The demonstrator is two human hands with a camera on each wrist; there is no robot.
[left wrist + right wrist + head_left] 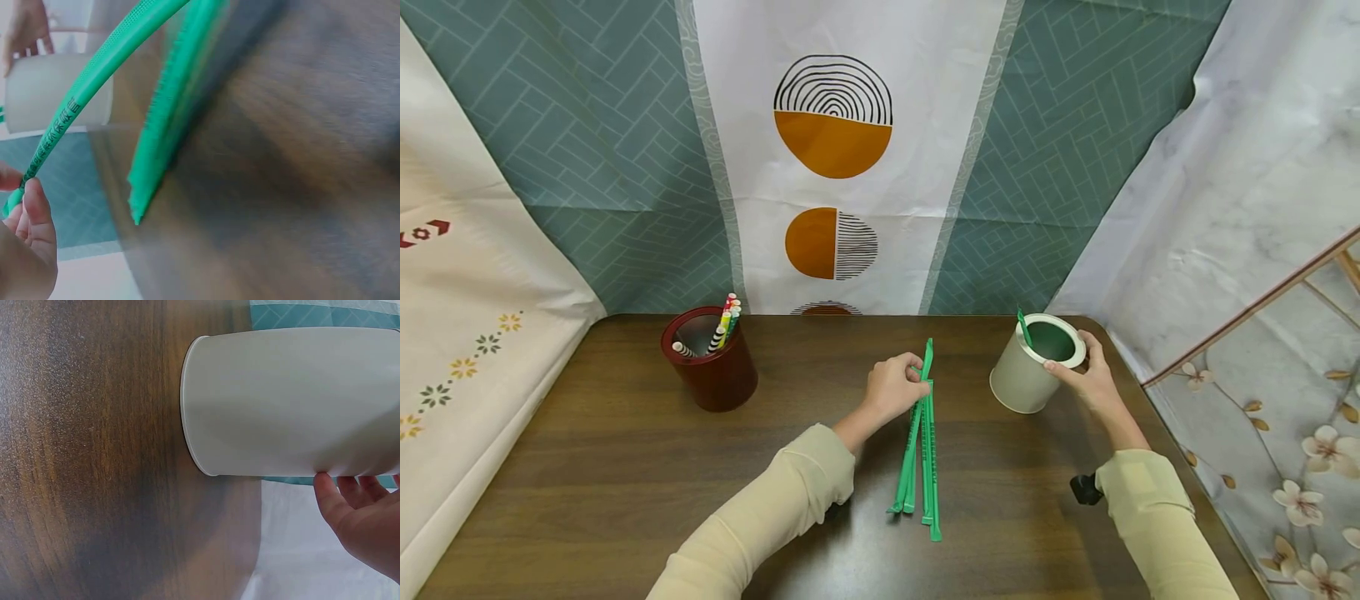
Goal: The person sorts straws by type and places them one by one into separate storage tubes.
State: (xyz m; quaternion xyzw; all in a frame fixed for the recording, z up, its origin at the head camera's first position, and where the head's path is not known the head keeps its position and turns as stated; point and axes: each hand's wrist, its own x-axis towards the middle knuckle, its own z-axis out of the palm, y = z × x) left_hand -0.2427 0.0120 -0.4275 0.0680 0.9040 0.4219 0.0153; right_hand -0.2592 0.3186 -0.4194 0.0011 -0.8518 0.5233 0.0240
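Note:
My left hand (pixel 891 390) pinches one green wrapped straw (pixel 81 94) near its far end, between thumb and fingertips. That straw slants up over several other green wrapped straws (pixel 928 467), which lie in a loose bundle on the table; printed text shows on the wrappers. On the right, my right hand (pixel 1093 387) grips an off-white round canister (pixel 1021 379) at its upper side, thumb at the near rim and fingers round the right side. The canister stands upright with its top uncovered. A single green straw (pixel 1024 327) leans against its inner left rim.
A dark red cup (pixel 718 379) at the back left holds several striped and coloured sticks (pixel 728 321). The brown wooden table (pixel 587 467) ends at the back against a patterned cloth (pixel 850 267). A folding frame (pixel 1247 312) with floral panels stands along the right.

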